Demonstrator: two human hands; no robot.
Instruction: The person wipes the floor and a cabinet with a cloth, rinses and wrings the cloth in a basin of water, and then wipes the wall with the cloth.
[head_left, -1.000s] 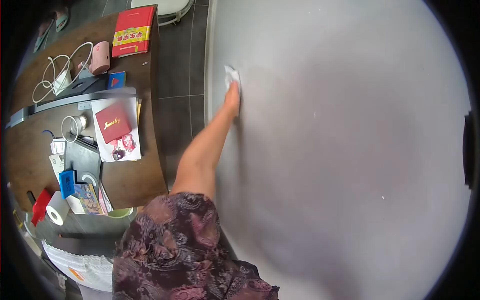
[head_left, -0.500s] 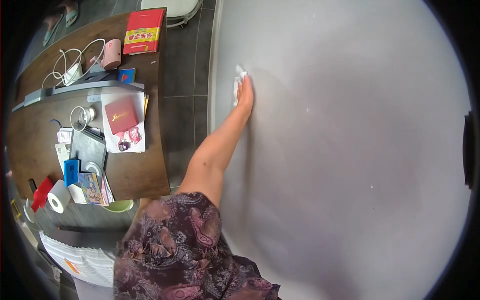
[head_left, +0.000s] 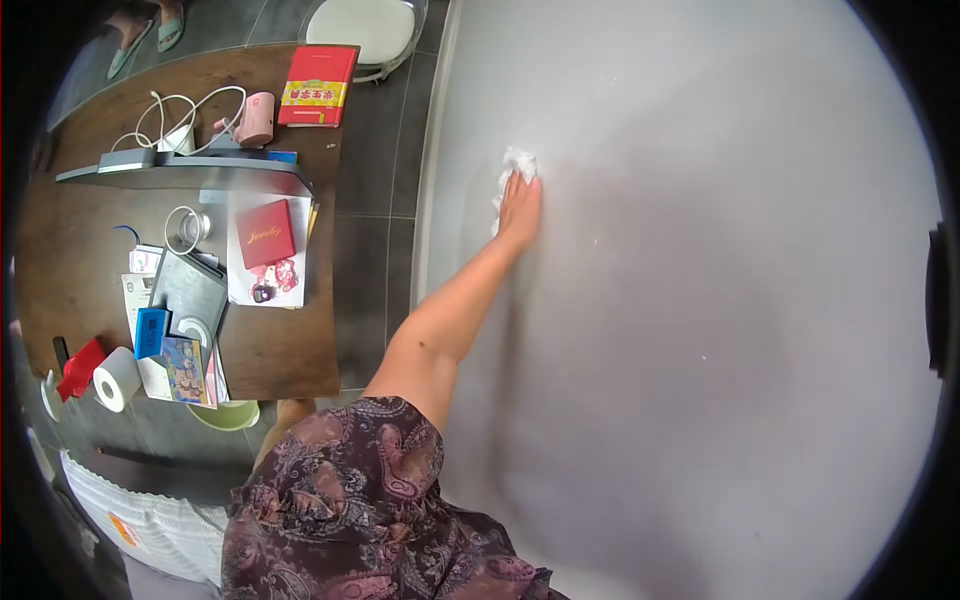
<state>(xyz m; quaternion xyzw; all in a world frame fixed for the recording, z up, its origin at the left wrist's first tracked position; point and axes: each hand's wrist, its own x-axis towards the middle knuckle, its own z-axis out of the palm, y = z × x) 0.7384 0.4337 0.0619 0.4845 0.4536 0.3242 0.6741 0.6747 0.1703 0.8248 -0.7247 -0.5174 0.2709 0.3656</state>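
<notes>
The crumpled white wipe (head_left: 519, 160) lies against the pale grey surface (head_left: 680, 260), near its edge strip (head_left: 430, 180). The right hand (head_left: 518, 218) holds it there, fingers extended over it, not clenched. For even contact, press with the full finger length and fold loose edges under. The left hand cannot be made out; its state cannot be told. Across the dark tiled floor (head_left: 373, 280) stands the wooden worktop (head_left: 280, 360), carrying a red book (head_left: 318, 80) and a toilet roll (head_left: 117, 380).
</notes>
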